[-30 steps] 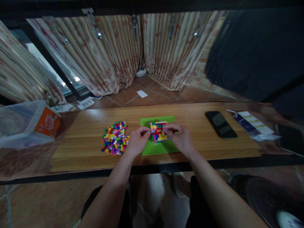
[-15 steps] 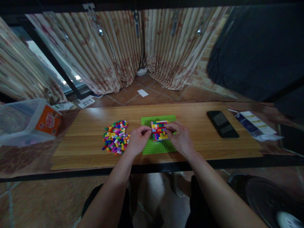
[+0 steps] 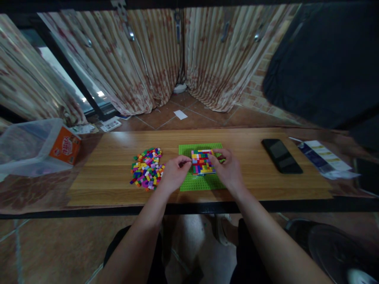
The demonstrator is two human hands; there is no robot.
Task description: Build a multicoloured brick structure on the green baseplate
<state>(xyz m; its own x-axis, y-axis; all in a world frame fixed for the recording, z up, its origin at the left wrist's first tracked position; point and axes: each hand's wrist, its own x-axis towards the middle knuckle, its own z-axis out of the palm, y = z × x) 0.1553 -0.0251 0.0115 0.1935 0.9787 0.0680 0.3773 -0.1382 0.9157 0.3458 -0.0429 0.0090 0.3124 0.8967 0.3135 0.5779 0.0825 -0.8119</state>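
A block of many-coloured toy bricks stands on a green studded baseplate in front of me. At the block's left side is my left hand, thumb and forefinger pinched together; whatever they hold is too small to make out. My right hand wraps the block's right edge, its thumb on the near top and its fingers on the far right corner. To the left of the plate lies a loose heap of small coloured bricks, close beside my left hand.
A black phone lies on the wooden tabletop at right, with printed papers beyond it. A clear plastic bin with an orange label stands at the far left. Curtains hang behind the table.
My right hand has shifted from pinching over the block's top to its right edge, uncovering more of the bricks. My left hand stays pinched at the left side. The view has moved slightly.
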